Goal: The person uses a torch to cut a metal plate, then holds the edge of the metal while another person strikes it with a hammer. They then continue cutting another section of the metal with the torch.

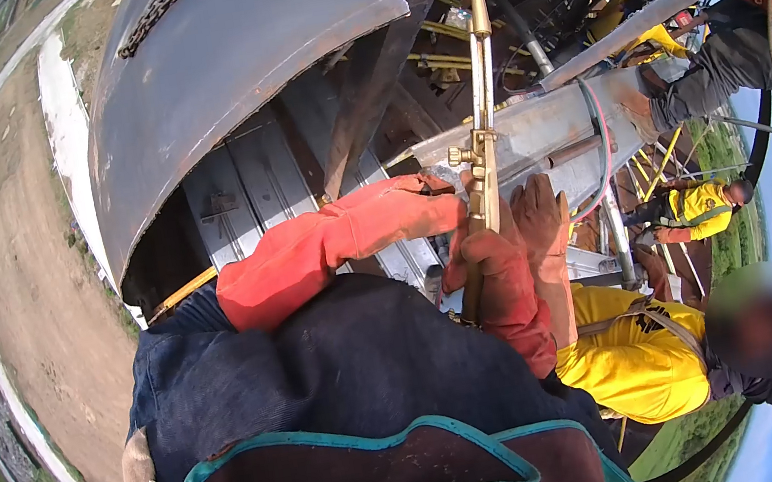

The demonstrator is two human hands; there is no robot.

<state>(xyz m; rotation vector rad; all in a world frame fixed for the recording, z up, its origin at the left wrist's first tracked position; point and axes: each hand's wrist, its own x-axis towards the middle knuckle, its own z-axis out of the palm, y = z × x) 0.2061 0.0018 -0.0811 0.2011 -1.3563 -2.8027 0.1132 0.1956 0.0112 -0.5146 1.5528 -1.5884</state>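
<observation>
A brass cutting torch (481,117) stands in front of me with its angled head (474,3) at the top. My right hand (499,274), in a red work glove, is wrapped around its handle. From the left, my left hand (425,200), in a long red glove, reaches to the torch body just below the valve knobs (461,156). Its fingers are curled against the torch and partly hidden. Right beside my right hand is another gloved hand (541,228), apparently that of the co-worker in yellow.
A large curved steel plate (245,33) arches ahead, with chains (162,10) on it. Steel beams (540,133) and a pink hose (603,139) lie beyond the torch. A co-worker (637,353) in yellow is close at right; another person (700,206) stands farther off. Ground shows far below at left.
</observation>
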